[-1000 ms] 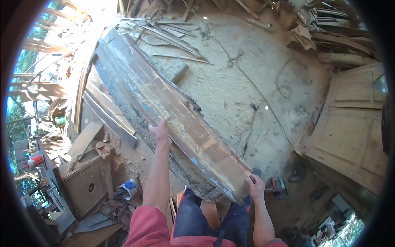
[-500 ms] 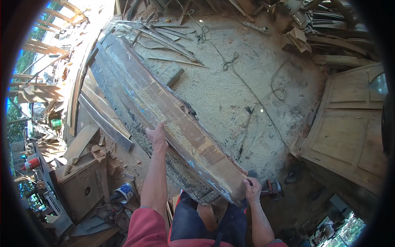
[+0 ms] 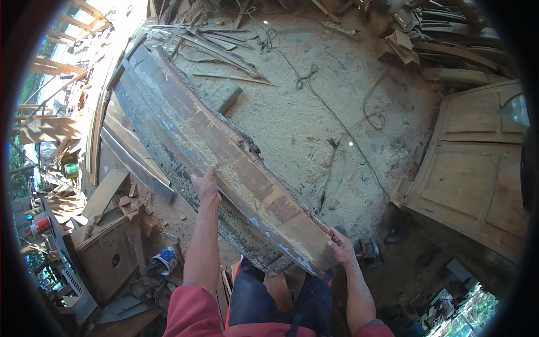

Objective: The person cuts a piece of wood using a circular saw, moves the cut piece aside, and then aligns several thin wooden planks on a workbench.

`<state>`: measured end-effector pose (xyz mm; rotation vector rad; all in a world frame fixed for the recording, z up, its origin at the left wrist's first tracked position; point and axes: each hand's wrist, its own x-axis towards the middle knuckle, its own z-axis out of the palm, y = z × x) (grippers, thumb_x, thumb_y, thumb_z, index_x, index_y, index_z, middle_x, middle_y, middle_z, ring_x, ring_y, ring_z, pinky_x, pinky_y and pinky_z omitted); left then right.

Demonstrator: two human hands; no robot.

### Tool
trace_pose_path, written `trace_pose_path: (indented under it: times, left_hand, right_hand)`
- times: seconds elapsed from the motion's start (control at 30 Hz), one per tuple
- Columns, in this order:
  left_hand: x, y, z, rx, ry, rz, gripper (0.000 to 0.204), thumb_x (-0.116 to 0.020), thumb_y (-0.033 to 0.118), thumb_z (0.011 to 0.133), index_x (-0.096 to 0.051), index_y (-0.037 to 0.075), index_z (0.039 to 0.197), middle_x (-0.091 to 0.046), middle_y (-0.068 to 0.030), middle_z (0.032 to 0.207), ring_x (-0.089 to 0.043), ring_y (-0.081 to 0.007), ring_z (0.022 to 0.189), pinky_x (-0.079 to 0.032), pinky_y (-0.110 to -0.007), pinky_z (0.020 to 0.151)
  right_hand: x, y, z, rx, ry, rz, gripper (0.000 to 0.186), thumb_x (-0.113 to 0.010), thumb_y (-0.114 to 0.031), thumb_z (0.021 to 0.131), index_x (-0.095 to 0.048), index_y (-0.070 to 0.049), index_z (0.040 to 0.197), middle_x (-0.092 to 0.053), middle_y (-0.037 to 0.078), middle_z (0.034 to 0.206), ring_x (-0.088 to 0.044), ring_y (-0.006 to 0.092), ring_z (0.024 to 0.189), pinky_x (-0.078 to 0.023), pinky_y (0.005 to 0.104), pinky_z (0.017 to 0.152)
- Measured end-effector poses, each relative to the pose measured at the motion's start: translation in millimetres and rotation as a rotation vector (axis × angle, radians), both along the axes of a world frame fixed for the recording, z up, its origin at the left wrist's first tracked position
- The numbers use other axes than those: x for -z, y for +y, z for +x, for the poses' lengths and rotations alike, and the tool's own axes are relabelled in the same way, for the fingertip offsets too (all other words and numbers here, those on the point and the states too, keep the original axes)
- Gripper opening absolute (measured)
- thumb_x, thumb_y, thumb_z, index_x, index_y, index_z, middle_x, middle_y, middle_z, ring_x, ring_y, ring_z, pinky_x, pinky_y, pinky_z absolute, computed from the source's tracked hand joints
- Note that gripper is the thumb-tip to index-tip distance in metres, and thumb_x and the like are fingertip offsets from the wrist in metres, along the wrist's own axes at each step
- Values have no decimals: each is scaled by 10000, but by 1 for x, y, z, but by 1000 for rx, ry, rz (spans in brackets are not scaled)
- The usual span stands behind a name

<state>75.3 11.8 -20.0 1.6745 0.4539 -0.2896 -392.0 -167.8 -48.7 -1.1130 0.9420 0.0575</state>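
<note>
A long, weathered wooden board (image 3: 224,147) with flaking blue and yellow paint slants from the far left to my legs. Its right edge is rough and chipped. Against its left side lies a darker, grimy plank (image 3: 163,160). My left hand (image 3: 208,188) closes around the board's left edge about midway, thumb on top. Close to the near end, my right hand (image 3: 341,248) grips the right corner, its fingers partly hidden. A small dark piece beside those fingers is too unclear to name.
Thin wood strips (image 3: 222,53) and a short block (image 3: 227,100) lie beyond the board. A rope (image 3: 325,104) trails over the dusty ground. Panelled wooden doors (image 3: 460,168) stand at right. At left are a wooden box (image 3: 109,255), a blue-and-white can (image 3: 164,261) and scrap wood.
The board and both hands appear slightly farther left, but the whole scene shifts the same way. Both hands keep their places on the board.
</note>
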Motion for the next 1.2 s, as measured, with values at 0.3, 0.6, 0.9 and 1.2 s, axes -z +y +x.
trace_pose_path:
  times: [0.3, 0.6, 0.9, 1.2]
  left_hand:
    - [-12, -6, -27, -31, 21, -65, 516, -753, 53, 800, -481, -62, 1224, -595, -128, 1128, -614, -228, 1007, -499, -371, 904]
    - [-12, -5, -28, -26, -15, -16, 502, -739, 45, 802, -483, -60, 1221, -596, -126, 1119, -609, -223, 998, -497, -367, 897]
    - [-29, -16, -30, -45, -57, 65, 455, -739, 68, 784, -534, -54, 1171, -619, -104, 1031, -623, -213, 910, -504, -352, 822]
    - [-6, -4, -22, -9, -41, 88, 476, -738, 70, 783, -527, -54, 1191, -629, -112, 1035, -639, -221, 913, -519, -356, 826]
  right_hand:
    - [-65, -10, -5, -116, 372, -307, 501, -644, -36, 910, -541, 32, 1396, -717, 132, 1125, -681, 174, 991, -521, 306, 899]
    - [-70, 9, 4, -58, 247, -526, 322, -650, -50, 880, -696, -1, 1195, -732, 136, 1078, -698, 208, 968, -532, 330, 868]
    - [-67, 22, -2, -16, 227, -540, 362, -646, -44, 877, -678, -3, 1235, -725, 145, 1029, -700, 228, 931, -532, 353, 841]
    - [-64, 36, 0, -54, 287, -541, 358, -668, -60, 864, -687, -17, 1219, -721, 174, 988, -713, 280, 872, -546, 374, 800]
